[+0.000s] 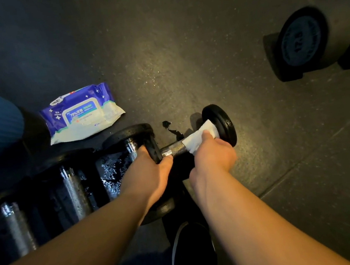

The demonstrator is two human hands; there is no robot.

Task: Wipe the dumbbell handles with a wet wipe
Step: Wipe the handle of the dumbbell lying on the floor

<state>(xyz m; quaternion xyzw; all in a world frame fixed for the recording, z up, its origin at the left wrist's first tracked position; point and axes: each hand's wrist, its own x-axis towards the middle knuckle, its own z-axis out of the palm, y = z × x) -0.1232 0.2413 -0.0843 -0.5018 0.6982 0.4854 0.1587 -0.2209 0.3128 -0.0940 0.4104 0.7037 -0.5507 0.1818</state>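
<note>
Two bare forearms reach down from the camera. The left hand [150, 174] clamps the small dumbbell [194, 138] by its near plate; the right hand [212, 154] pinches a wet wipe [196, 138] around the handle [173, 148] near the far plate. On the wet floor [162, 68], the dumbbell could roll if the left hand's hold slackens.

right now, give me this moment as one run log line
phase: wiping handle | right hand: presses wet wipe on small dumbbell handle | left hand: grips its near plate | wipes pack: on floor
</note>
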